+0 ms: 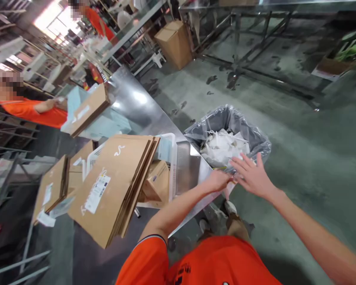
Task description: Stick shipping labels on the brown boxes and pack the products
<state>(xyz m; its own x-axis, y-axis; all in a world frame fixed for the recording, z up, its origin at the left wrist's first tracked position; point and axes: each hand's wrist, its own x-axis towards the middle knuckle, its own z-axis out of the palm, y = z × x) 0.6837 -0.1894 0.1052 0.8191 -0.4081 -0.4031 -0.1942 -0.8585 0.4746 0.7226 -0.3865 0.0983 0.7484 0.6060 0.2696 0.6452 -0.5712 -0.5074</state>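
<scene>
Grey see-through plastic liner [225,123] stands open just beside the corner of a steel table [139,103], and white crumpled waste [225,147] fills its lower part. The person's two bare hands are at the near rim of this liner. The left hand [218,181] is partly closed, with its fingers bent toward the rim, but I cannot tell if it has hold of the plastic or of something else. The right hand [252,176] is wide open with spread fingers, and it holds nothing that I can see. Its fingertips [235,162] are very near the rim. On the table, at the left of the hands, lies a stack of flat cardboard pieces [112,190] with a white label [97,194], and a white plastic crate [169,158] is behind this stack. Further along the table, a co-worker [26,113] in an orange shirt has one hand on another piece of cardboard [89,111]. A brown cardboard box [174,44] stands on the grey-green concrete floor [299,166], near a metal table frame [240,39].
</scene>
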